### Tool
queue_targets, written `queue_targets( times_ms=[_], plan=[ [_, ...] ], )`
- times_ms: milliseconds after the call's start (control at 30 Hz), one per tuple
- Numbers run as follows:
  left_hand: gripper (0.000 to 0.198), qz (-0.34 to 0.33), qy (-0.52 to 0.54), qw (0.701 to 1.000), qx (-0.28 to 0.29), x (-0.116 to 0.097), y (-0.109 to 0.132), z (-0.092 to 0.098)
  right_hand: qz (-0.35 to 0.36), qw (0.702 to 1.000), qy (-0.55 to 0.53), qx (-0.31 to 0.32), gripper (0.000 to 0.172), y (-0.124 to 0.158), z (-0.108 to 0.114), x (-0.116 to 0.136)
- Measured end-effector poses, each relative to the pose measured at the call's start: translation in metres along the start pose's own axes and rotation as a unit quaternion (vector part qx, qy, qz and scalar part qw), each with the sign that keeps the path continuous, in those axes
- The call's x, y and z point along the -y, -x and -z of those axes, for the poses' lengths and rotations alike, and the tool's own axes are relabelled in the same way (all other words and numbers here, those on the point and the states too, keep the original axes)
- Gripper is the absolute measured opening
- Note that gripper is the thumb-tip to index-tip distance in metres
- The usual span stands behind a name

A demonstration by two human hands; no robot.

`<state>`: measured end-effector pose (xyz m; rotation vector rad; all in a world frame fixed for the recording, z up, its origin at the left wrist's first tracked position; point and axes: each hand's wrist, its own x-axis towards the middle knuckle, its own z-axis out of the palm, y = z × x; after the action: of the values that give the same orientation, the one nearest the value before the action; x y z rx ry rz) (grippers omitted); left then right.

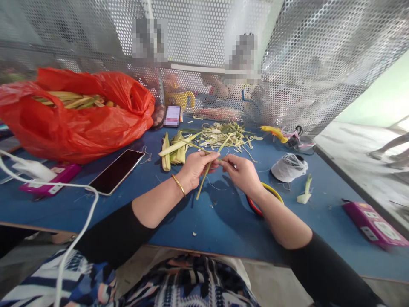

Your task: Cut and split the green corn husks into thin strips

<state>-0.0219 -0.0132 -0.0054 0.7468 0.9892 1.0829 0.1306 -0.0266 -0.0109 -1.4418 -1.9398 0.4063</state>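
Observation:
Over the middle of the blue table (204, 221), my left hand (196, 168) pinches green plant strips (203, 181) that cross each other. One strip slants down toward me, another points up and left. My right hand (239, 170) is closed on the same strips, its fingertips almost touching those of my left. Just beyond my hands lies a heap of shredded strips and scraps (222, 134). Thicker husk pieces (177, 151) rest left of the heap. A red and yellow ring (273, 191) lies partly under my right forearm.
At left are a red plastic bag (105, 128) of plant strips, a phone (118, 172) and a purple box (57, 179) beneath a white cable. A white thread spool (289, 167), yellow-handled tool (276, 133) and purple pack (373, 224) lie right. A perforated metal screen (204, 42) stands behind.

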Motion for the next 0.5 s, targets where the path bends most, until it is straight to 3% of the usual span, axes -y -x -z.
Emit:
queue_targets(
  times_ms=[300, 400, 500],
  plan=[
    [0.013, -0.097, -0.1, 0.989, -0.047, 0.006, -0.004, -0.002, 0.038, 0.999, 0.024, -0.014, 0.021, 0.009, 0.003, 0.014],
    [0.01, -0.093, -0.103, 0.99, -0.033, 0.004, -0.006, 0.001, 0.0, 0.999, -0.031, 0.015, 0.028, 0.007, 0.004, 0.012],
    [0.015, -0.065, -0.076, 0.995, -0.013, -0.002, -0.006, 0.003, -0.068, 0.986, -0.141, 0.06, 0.047, 0.0, 0.007, 0.005]
  ],
)
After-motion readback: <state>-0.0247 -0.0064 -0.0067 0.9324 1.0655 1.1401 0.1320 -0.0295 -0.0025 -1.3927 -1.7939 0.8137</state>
